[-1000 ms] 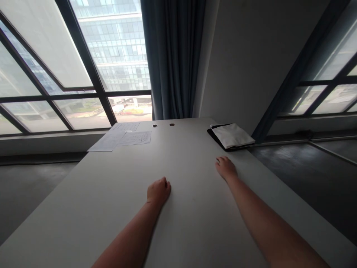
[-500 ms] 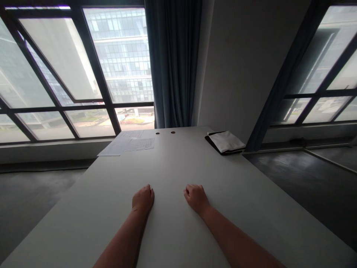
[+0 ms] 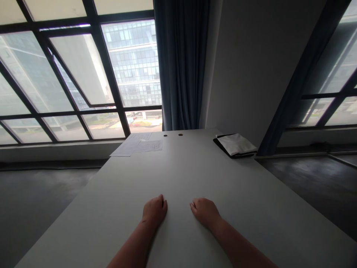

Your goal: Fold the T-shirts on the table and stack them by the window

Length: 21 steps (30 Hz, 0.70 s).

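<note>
My left hand (image 3: 155,209) rests as a loose fist on the white table (image 3: 173,169), its thumb side turned inward. Across a narrow gap lies my right hand (image 3: 205,211), also curled into a fist against the tabletop. Nothing shows in either one, and the two do not touch. Both forearms reach in from the bottom of the head view. No object is within a hand's width of them.
Sheets of paper (image 3: 125,147) with writing lie at the table's far left. At the far right is a folded white cloth (image 3: 235,143) on something flat and black. Two round holes sit near the far edge, before a blue curtain (image 3: 182,70) and windows.
The view has turned slightly left and up, so the scene sits further right and lower. My fists appear a little closer together and stay closed.
</note>
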Each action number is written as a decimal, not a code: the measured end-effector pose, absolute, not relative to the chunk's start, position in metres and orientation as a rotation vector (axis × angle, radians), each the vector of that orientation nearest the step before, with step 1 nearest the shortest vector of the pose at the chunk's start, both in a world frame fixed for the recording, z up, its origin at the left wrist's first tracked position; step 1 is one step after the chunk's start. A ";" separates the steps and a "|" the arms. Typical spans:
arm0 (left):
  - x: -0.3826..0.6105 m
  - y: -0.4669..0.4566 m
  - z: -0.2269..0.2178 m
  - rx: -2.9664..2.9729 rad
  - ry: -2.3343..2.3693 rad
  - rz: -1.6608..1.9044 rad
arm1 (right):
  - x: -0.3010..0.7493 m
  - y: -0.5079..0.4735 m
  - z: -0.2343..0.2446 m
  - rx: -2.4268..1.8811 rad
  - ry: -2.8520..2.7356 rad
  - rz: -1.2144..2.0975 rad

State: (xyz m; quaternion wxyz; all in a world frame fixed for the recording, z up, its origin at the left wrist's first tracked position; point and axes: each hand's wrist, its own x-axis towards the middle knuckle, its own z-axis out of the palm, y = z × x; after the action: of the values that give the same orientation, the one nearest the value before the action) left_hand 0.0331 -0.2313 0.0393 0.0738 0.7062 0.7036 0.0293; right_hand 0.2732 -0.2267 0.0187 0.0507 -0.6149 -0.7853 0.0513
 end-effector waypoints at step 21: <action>0.028 -0.229 0.033 2.156 2.057 0.165 | 0.271 -0.232 0.025 -1.737 -2.451 0.236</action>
State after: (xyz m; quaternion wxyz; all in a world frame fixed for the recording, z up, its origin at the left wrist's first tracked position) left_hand 0.0280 -0.2290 0.0335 0.0785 0.7203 0.6870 0.0552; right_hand 0.2709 -0.2321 0.0245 0.0641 -0.5753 -0.8117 0.0780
